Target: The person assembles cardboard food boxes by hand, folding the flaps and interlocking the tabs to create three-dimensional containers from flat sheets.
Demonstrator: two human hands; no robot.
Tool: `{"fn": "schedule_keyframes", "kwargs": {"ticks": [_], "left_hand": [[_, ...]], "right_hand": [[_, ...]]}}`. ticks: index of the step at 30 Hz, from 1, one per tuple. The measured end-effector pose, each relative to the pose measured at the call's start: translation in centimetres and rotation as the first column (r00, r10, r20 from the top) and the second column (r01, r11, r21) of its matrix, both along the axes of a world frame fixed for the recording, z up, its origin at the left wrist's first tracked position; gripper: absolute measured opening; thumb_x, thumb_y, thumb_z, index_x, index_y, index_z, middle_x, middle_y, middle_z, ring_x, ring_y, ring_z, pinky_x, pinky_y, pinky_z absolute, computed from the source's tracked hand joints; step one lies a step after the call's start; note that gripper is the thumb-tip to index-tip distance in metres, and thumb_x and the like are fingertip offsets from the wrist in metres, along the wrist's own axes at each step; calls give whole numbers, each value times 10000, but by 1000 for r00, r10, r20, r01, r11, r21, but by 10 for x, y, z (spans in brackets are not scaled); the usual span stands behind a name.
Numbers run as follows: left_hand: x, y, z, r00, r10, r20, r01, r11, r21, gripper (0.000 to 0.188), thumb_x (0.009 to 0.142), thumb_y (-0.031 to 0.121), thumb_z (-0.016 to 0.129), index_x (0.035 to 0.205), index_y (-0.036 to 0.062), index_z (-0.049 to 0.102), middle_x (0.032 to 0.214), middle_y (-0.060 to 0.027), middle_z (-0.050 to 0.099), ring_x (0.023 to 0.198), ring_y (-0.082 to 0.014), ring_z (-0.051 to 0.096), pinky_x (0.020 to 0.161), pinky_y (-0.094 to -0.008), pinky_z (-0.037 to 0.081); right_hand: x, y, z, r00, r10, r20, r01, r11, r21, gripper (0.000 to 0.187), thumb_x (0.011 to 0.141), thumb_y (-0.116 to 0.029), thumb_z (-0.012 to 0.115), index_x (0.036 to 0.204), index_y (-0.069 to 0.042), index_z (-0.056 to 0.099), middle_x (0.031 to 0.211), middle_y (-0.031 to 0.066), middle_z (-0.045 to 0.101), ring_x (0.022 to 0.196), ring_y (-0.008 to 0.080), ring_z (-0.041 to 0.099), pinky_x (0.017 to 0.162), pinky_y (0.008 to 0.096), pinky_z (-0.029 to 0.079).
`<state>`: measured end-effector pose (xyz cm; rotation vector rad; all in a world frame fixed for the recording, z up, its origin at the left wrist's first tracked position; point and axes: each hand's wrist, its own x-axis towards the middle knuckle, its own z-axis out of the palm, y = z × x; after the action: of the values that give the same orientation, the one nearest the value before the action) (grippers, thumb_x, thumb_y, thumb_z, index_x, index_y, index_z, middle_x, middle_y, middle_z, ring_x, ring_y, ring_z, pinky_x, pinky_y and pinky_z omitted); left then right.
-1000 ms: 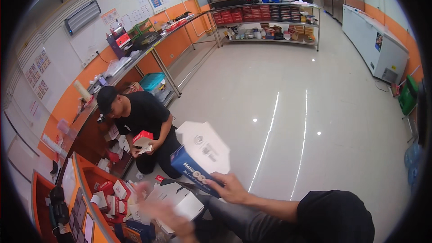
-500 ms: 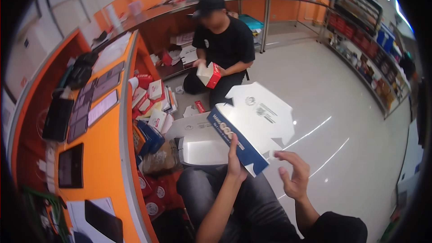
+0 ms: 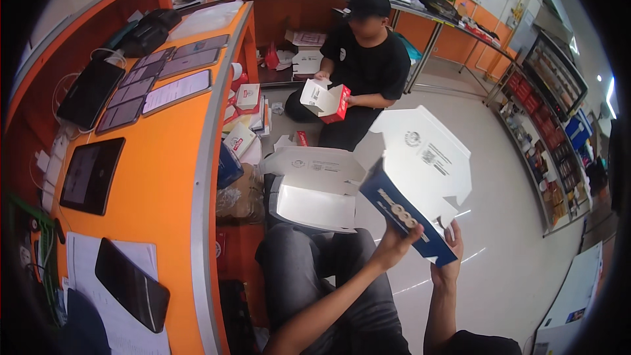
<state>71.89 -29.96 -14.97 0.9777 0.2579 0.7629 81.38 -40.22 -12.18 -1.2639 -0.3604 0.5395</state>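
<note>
A folding cardboard box, white inside with a navy blue outer side, is held up tilted above my right knee, its lid flap raised. My left hand grips the lower blue side, fingertips on its front. My right hand closes on the right end, beside the notched tabs; part of its fingers is hidden by the cardboard. Another white-lined box stands with its lid folded back just beyond my knees.
Across from me a co-worker crouches, holding a red and white box. On my left an orange counter carries tablets and phones. Folded boxes pile beneath it. Shelves line the right wall.
My right hand has come from beside the box to grip its right end. The view has shifted, and my left hand still holds the blue side.
</note>
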Motion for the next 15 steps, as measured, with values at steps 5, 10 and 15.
{"fn": "schedule_keyframes", "kwargs": {"ticks": [5,10,15], "left_hand": [[-9,0,5,993,-71,-90,94,954,286,614,811,401,781,1202,-7,541,1142,-132,604,1098,-223,572,940,-362,454],[-26,17,26,965,117,-234,30,838,545,571,792,465,769,1051,-28,641,1036,-183,665,1018,-285,635,898,-374,483],[-57,58,24,742,-187,-644,584,651,484,628,840,566,656,843,-60,698,819,-231,695,817,-334,694,767,-379,534]], "right_hand": [[11,-9,11,749,345,-566,-261,938,226,359,930,-101,598,1228,84,519,1094,186,651,963,253,668,803,295,562],[32,-15,-6,953,136,-272,-167,981,-96,353,924,-97,612,1206,92,516,1046,167,634,891,224,655,768,331,553],[63,-31,-2,933,42,357,158,844,-513,284,893,-104,641,1064,118,596,1054,160,644,854,191,644,780,330,513]]}}
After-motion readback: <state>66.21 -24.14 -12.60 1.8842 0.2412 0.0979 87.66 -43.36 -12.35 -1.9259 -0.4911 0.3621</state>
